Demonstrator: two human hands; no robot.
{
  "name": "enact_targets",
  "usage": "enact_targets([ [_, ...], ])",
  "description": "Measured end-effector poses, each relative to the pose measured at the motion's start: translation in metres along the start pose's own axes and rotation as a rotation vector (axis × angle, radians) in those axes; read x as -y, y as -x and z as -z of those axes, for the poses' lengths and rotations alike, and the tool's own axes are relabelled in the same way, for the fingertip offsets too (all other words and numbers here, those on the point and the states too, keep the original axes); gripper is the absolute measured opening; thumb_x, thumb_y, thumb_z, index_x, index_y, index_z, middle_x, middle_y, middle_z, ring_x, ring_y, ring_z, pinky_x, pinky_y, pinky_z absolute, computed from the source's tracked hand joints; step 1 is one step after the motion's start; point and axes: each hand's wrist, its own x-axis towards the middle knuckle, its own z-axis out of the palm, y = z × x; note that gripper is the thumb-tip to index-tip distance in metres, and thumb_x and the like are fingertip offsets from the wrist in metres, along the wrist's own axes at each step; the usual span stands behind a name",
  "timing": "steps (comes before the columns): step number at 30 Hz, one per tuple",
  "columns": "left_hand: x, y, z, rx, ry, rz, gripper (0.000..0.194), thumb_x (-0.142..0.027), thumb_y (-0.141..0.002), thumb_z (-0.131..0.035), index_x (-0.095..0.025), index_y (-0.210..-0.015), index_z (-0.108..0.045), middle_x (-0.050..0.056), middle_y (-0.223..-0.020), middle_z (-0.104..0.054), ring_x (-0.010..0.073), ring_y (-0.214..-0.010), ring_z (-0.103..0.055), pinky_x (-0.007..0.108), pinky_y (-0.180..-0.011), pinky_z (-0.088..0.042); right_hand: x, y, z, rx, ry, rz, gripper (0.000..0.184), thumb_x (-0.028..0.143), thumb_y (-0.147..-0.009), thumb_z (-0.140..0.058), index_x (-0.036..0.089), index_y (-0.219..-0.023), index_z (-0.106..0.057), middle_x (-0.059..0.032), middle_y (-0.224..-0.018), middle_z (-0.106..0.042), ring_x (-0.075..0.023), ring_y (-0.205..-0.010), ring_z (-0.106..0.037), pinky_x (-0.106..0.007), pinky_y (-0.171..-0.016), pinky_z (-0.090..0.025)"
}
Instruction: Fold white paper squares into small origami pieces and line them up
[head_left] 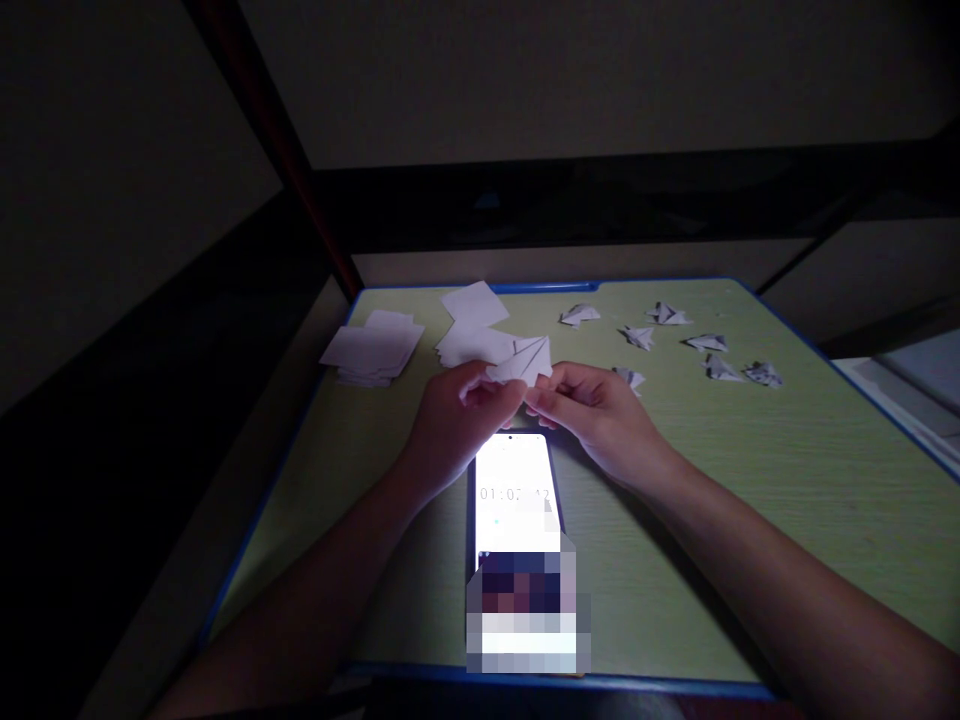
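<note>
Between both hands, above the middle of the table, is a small folded piece of white paper (529,358) with slanting crease lines. My left hand (466,405) pinches it from the left, thumb across its lower edge. My right hand (589,405) grips its lower right corner between thumb and fingers. Parts of the paper are hidden behind the fingertips. Just below the hands lies a phone (517,490) with a bright screen showing a timer; its lower part is pixelated.
The green table (360,560) has a blue rim. White paper sheets (375,345) are stacked at the far left, with more square sheets (474,303) beside them. Several folded paper figures (705,342) lie at the far right. Walls stand behind; a white object (900,390) is beyond the right edge.
</note>
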Motion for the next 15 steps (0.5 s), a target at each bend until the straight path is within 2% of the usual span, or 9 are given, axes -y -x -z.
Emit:
enact_targets([
  [6, -0.0001, 0.0001, -0.0003, -0.003, 0.016, 0.024, 0.013, -0.026, -0.073, -0.058, -0.014, -0.068, -0.059, 0.0, -0.06, -0.062, 0.0092, -0.052, -0.058, 0.02, -0.049, -0.05, -0.0001, 0.0003, -0.0005, 0.003, -0.015, 0.017, 0.028, 0.033, -0.066, -0.078, 0.017, -0.06, -0.057, 0.0031, -0.058, -0.055, -0.0091, -0.055, -0.045, -0.025, -0.053, -0.032],
  [15, 0.0009, 0.0011, -0.0008, 0.011, 0.012, 0.021, 0.012, -0.025, -0.072, -0.058, -0.014, -0.069, -0.06, 0.001, -0.06, -0.063, 0.0103, -0.053, -0.059, 0.021, -0.049, -0.05, -0.0051, -0.0008, 0.0034, 0.084, -0.052, 0.006, 0.027, 0.036, -0.071, -0.075, 0.016, -0.066, -0.058, 0.0024, -0.061, -0.054, -0.009, -0.056, -0.044, -0.025, -0.054, -0.032],
])
